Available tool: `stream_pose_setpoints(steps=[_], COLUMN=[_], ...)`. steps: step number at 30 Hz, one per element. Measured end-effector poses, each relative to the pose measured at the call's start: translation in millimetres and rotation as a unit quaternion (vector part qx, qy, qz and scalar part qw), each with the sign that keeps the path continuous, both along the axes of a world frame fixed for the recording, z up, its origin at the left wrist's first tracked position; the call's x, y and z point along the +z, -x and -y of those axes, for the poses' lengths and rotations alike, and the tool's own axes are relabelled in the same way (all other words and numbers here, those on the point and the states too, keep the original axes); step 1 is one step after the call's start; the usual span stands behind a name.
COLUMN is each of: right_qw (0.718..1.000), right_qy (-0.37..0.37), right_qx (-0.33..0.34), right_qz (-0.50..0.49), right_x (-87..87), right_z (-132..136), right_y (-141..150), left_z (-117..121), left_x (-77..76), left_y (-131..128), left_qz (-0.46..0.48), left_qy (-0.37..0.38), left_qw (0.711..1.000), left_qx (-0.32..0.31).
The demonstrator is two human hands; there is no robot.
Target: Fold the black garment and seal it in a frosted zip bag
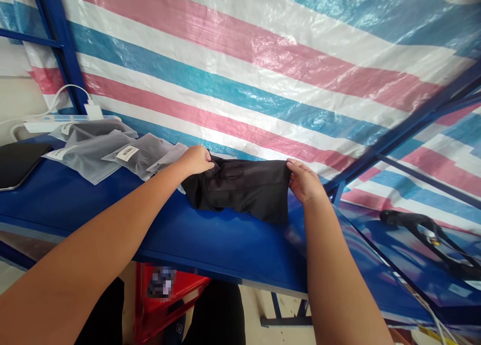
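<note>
A piece of black clothing [248, 187] is stretched sideways above the blue tabletop [225, 240], its lower edge hanging close to the surface. Its exact kind cannot be made out. My left hand [197, 159] is closed on its upper left part, where the fabric is bunched. At the upper right corner my right hand [302, 180] pinches the edge between thumb and fingers. The right end hangs in a straight edge, while the left end is crumpled.
Frosted plastic bags [141, 154] with barcode labels lie behind my left forearm. A power strip [71, 122] and a flat black device [22, 164] are at the left. A black strap-like object [417, 225] rests on the right-hand surface. Beneath the table stands a red stool [145, 315].
</note>
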State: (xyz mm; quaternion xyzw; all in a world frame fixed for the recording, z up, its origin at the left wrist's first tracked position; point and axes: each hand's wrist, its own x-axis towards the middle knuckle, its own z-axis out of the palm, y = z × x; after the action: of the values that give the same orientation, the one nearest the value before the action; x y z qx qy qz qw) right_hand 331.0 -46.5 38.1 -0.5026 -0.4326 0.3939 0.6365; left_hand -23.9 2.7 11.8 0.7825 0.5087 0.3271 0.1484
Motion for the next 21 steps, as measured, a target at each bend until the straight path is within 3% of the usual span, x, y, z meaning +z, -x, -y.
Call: stream_pose_setpoints(steps=[6, 16, 21], right_qw=[1.0, 1.0, 1.0], right_qy=[0.001, -0.001, -0.001], right_qx=[0.001, -0.004, 0.003], right_qz=[0.003, 0.01, 0.012], right_x=[-0.5, -1.9, -1.6], right_z=[-1, -2, -1], right_y=[0, -1, 0], left_z=[2, 6, 7], left_x=[-2.3, 6.9, 6.9], left_y=[-1, -5, -4], left_qz=[0.004, 0.13, 0.133], left_qy=[0.004, 0.073, 0.085], left_qw=[0.999, 0.989, 0.987], left_qx=[-0.036, -0.024, -0.034])
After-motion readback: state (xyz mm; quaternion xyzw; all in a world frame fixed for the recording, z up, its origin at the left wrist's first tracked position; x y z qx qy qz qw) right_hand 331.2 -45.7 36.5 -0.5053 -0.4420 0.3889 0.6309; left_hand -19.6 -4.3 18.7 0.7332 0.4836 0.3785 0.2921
